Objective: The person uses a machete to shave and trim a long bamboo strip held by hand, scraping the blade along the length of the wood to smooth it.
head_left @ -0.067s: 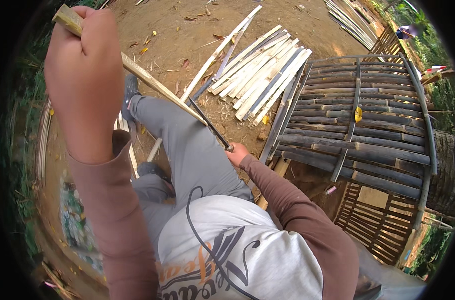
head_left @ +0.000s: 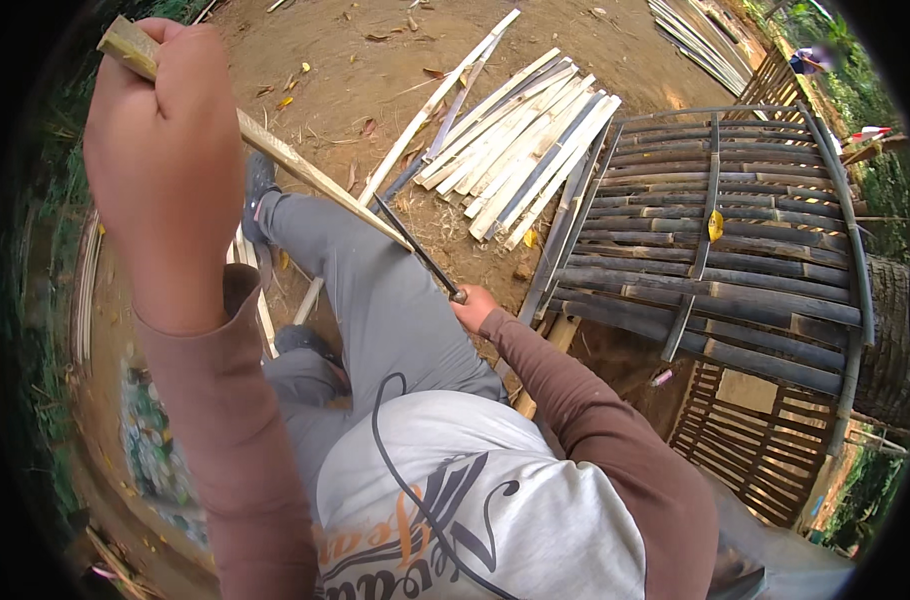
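My left hand [head_left: 165,140], raised at the upper left, is closed around one end of a pale bamboo strip [head_left: 310,178]. The strip slopes down to the right, and its far end lies over my thigh. In my right hand [head_left: 477,308], beside my right knee, is the handle of a long dark-bladed knife [head_left: 422,252]. Its blade points up and left and meets the strip near the strip's lower end. Most of the handle is hidden by my fingers.
A pile of split bamboo strips [head_left: 535,145] lies on the dirt ahead. To the right stands a slatted bamboo bench [head_left: 715,240] bearing a yellow leaf [head_left: 715,225]. Plastic bottles [head_left: 150,440] are heaped at the left. Another person [head_left: 807,62] is far off at the upper right.
My left hand has shifted very slightly left with the bamboo strip. The knife and my right hand stay nearly in place.
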Demonstrator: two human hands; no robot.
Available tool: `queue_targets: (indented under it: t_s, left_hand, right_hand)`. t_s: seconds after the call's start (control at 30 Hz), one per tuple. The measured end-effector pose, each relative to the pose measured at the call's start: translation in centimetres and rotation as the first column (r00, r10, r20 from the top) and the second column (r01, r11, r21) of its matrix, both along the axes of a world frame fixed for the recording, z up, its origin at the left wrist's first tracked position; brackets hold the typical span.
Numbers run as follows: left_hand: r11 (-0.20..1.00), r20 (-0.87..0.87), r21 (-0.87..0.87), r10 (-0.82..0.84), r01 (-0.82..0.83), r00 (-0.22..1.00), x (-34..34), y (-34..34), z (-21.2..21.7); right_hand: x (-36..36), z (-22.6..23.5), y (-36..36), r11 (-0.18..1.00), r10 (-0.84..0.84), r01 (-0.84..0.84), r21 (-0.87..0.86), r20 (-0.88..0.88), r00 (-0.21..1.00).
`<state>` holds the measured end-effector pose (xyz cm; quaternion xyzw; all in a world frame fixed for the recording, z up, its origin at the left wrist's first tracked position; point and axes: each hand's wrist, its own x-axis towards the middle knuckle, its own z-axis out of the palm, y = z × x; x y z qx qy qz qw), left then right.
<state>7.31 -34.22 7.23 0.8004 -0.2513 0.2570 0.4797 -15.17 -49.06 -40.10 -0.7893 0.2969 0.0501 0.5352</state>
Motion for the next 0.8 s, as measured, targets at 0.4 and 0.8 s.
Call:
queue_targets:
  t_s: [0.4,0.8]
  left_hand:
    - [0.993,0.075,0.076,-0.100,0.094,0.992,1.0,-2.1,-0.3]
    - [0.992,0.127,0.126,-0.047,0.031,0.991,7.3,-2.3,1.1]
  right_hand:
    - [0.6,4.7,-0.5,0.894,-0.128,0.090,0.439,0.058,0.990]
    - [6.9,8.6,-2.4,0.801,-0.253,0.212,0.560,-0.003,0.967]
